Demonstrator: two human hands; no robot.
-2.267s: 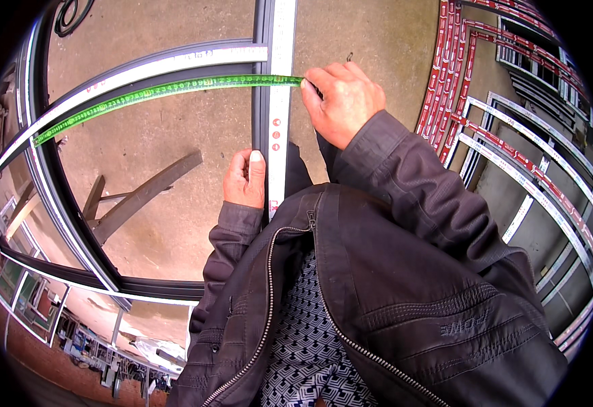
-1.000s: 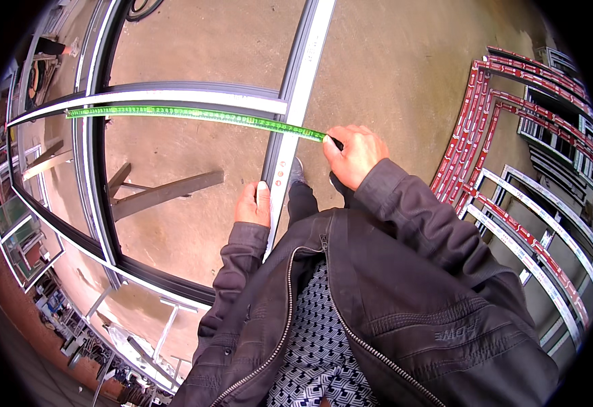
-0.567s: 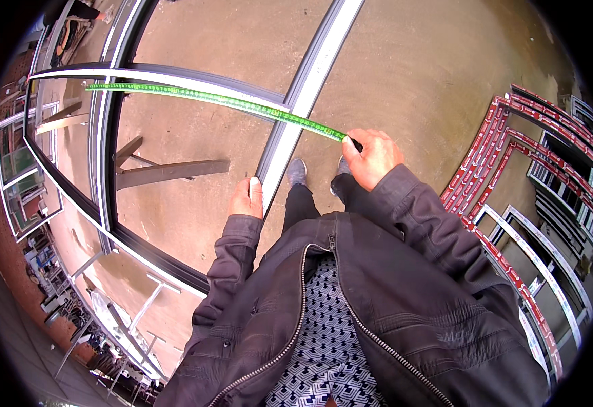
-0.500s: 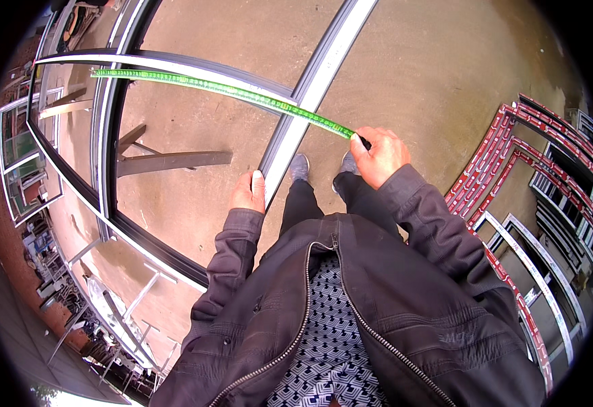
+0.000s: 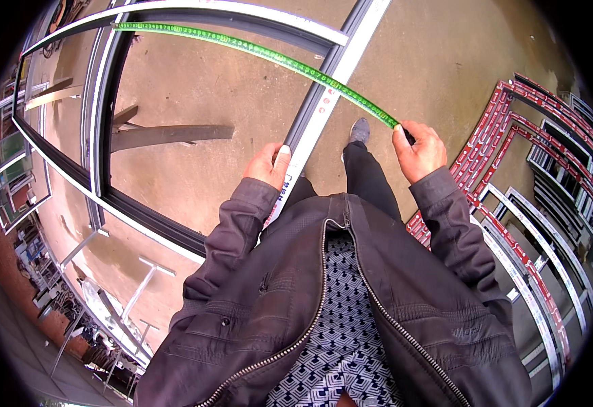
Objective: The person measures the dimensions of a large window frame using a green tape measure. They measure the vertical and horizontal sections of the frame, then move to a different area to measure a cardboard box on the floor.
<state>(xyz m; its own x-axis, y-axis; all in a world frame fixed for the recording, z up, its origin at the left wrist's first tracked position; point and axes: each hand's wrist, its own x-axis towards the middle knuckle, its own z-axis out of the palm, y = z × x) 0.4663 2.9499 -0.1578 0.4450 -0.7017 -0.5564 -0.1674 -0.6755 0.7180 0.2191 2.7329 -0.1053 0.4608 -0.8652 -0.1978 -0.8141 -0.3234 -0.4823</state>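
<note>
Left hand (image 5: 264,166) curled, thumb (image 5: 282,159) uppermost; right hand (image 5: 421,152) clasped, well apart; both sleeved forearms (image 5: 234,217) reach forward.

The tape (image 5: 269,55) is gleaming glossy, the frame (image 5: 352,54) is showing smooth metal, and the shirt (image 5: 340,312) is displaying soft-looking cloth.

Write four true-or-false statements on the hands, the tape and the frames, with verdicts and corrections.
1. The right hand holds one end of the green measuring tape. True.
2. The left hand holds the tape's other end. False: it is at the white-faced bar.
3. The tape crosses that bar. True.
4. The red-and-white frames lie to the person's left. False: the red-and-white frames lie to the right.
</note>
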